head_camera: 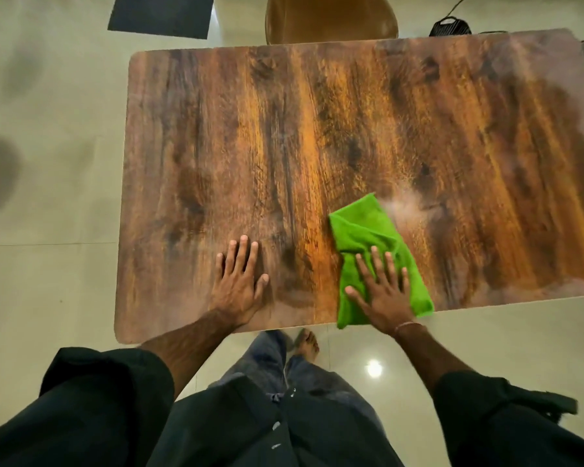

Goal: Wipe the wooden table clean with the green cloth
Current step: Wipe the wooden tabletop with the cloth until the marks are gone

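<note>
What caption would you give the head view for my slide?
Right hand presses the green cloth flat on the wooden table near its front edge; left hand rests flat on the wood.

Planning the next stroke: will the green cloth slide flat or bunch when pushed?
Probably floppy: the green cloth lies folded and creased. Under the flat right hand it likely slides, though its free far end may bunch.

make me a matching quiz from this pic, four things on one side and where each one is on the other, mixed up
Things:
1 left hand
2 right hand
3 green cloth
4 chair

Places:
a beyond the far edge of the wooden table
b pressed on the cloth, fingers spread
c flat on bare wood
d lying by the table's near edge

Pairs: 1-c, 2-b, 3-d, 4-a
</note>
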